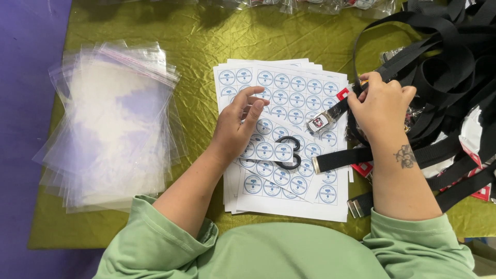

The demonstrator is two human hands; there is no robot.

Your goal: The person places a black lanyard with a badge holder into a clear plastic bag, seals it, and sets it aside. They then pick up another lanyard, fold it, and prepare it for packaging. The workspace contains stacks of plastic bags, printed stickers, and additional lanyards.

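The work in hand appears to be the labelling stage: the right hand [381,106] is closed around a black webbing belt [338,108] just behind its metal buckle [319,122], holding the buckle end over the stack of sticker sheets [289,155]. The left hand [238,124] rests on those sheets with fingers loosely curled and nothing gripped, fingertips near a row of round blue-and-white stickers. A cut strip of stickers [268,151] lies just beside the left hand, partly over a pair of black-handled scissors [289,153]. In my judgement the next move calls for peeling a single sticker cleanly, which needs a fingernail under its edge. To the right, a tangled heap of black belts [444,72] crowds the bench [196,46]; a second belt end [341,159] lies across the sheets and could snag. A pile of clear plastic bags [116,124] sits well apart to the left, unobstructed.
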